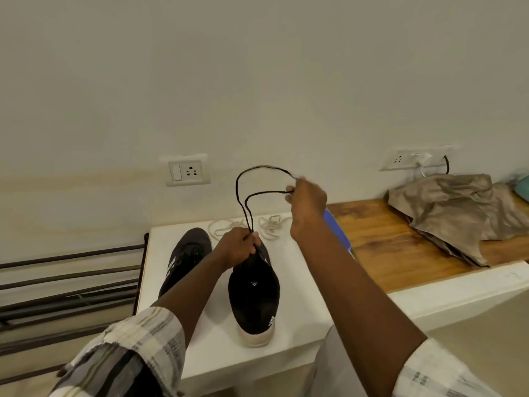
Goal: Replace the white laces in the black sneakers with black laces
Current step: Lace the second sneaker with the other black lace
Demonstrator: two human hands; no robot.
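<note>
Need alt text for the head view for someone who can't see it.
Left hand grips the near black sneaker on a white table; right hand holds the black lace raised. A second sneaker sits to its left, white laces behind.

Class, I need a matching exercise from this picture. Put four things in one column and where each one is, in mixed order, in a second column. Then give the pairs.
Column 1
1. black lace
2. white laces
3. crumpled cloth
4. sneaker on the right

Column 2
A. lying on the wooden counter
B. gripped at its far end by the left hand
C. lying loose at the back of the white table
D. held up in a loop by the right hand

Pairs: 1-D, 2-C, 3-A, 4-B
</note>
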